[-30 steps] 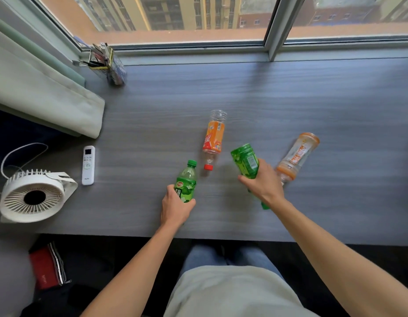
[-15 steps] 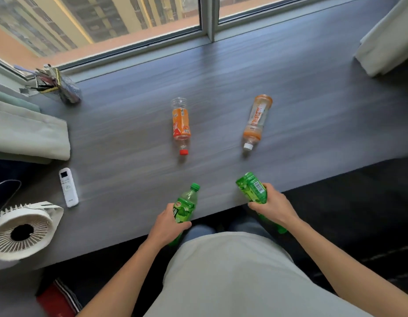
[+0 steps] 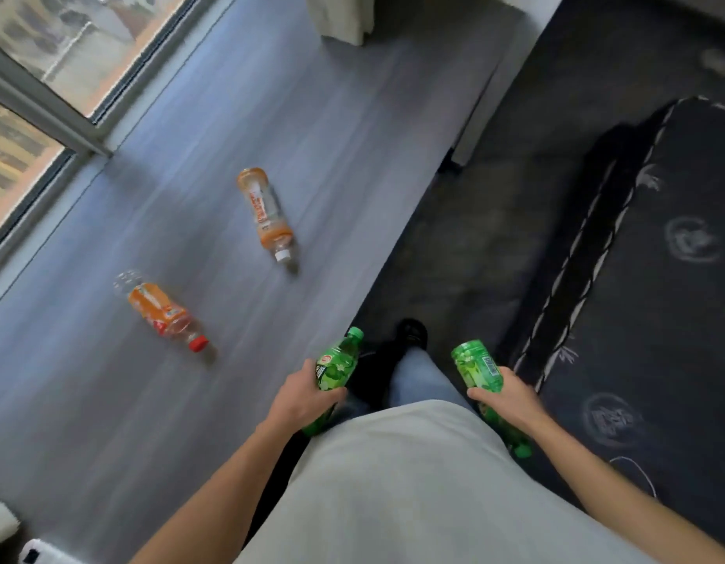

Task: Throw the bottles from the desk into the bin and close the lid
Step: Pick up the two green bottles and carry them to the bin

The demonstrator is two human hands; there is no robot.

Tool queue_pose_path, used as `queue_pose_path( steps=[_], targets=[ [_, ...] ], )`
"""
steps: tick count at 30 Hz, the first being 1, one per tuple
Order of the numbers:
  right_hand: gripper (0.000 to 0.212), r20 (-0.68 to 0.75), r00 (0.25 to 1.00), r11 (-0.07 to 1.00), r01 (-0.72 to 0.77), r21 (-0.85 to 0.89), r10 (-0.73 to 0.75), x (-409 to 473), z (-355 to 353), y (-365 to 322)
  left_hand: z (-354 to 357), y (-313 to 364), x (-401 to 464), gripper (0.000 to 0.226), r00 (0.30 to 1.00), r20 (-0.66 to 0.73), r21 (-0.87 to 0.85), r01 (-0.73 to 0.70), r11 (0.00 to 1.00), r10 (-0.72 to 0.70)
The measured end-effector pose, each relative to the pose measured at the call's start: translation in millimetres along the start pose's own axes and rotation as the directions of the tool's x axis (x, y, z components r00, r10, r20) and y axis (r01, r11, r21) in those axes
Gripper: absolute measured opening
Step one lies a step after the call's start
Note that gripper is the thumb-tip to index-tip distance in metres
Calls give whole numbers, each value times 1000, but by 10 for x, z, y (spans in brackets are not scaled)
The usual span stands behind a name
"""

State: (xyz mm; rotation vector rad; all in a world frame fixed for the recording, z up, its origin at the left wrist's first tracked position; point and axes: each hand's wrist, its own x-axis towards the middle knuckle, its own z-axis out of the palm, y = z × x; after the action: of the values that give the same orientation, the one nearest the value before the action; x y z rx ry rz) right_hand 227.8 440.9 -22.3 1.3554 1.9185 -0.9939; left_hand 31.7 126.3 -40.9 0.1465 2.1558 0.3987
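Observation:
My left hand (image 3: 302,400) grips a green bottle (image 3: 336,366), cap pointing away, held over the near edge of the grey desk (image 3: 108,400). My right hand (image 3: 507,396) holds a second green bottle (image 3: 476,368), base pointing away, off the desk above the dark floor. Two bottles lie on the desk: an orange-labelled one with a red cap (image 3: 165,315) at the left, and a paler orange one with a white cap (image 3: 267,215) further back. No bin shows in this view.
A window (image 3: 39,95) runs along the desk's far left side. A pale curtain (image 3: 340,18) hangs at the desk's far end. A dark patterned rug or mattress (image 3: 653,319) lies on the floor to the right. My leg and dark shoe (image 3: 411,335) stand between the bottles.
Both hands have lifted the green bottles off the desk and pulled them back toward my body. The view has swung right, so the fan and remote have left the frame.

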Motion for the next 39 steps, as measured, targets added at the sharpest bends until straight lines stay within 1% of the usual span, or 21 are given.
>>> queue_pose_path(
  steps=[3,6,10,13,15,17,19,21,24,28,30,32,34,37,39],
  targets=[
    [42,-17,986,966,-161,201,168,-74,-21,558,-55,559,259,67,994,41,63,-101,993,99],
    [41,23,961,888,-265,376,276,-94,-61,993,-50,1161,500,63,979,67,107,-198,974,191],
    [45,56,931,796,-340,502,362,38,-259,1393,51,1871,766,63,962,111,191,-266,945,249],
    [49,69,915,747,-366,555,397,286,-534,1566,157,2279,954,61,963,130,255,-261,931,235],
    [50,69,911,737,-371,565,406,477,-764,1607,197,2487,1048,60,966,144,293,-249,923,215],
    [50,71,920,743,-355,568,385,686,-1040,1572,216,2647,1127,59,971,145,326,-227,918,189],
    [51,51,935,776,-322,542,352,891,-1367,1471,203,2783,1180,56,978,130,344,-200,917,164],
    [50,13,950,805,-272,527,312,1122,-1716,1310,166,2900,1248,53,984,107,379,-170,909,140],
    [47,-55,967,820,-178,544,247,1515,-2254,1009,80,3099,1417,49,990,108,417,-130,900,93],
    [45,-122,974,821,-89,564,189,2057,-2905,592,-54,3466,1784,54,992,121,411,-81,908,33],
    [43,-138,975,828,-70,556,176,2314,-3167,416,-148,3732,2006,57,992,127,394,-60,917,11],
    [43,-120,978,838,-80,540,171,2516,-3391,287,-254,4065,2230,59,991,134,381,-50,923,-2],
    [45,-93,976,833,-118,541,198,2661,-3558,229,-359,4477,2444,61,991,136,380,-55,924,3],
    [49,-75,964,826,-176,535,254,2835,-3726,246,-476,5210,2785,65,986,158,427,-110,897,46],
    [54,-29,952,799,-238,552,304,2921,-3798,307,-513,5727,2981,67,979,177,409,-165,897,99]
  ],
)
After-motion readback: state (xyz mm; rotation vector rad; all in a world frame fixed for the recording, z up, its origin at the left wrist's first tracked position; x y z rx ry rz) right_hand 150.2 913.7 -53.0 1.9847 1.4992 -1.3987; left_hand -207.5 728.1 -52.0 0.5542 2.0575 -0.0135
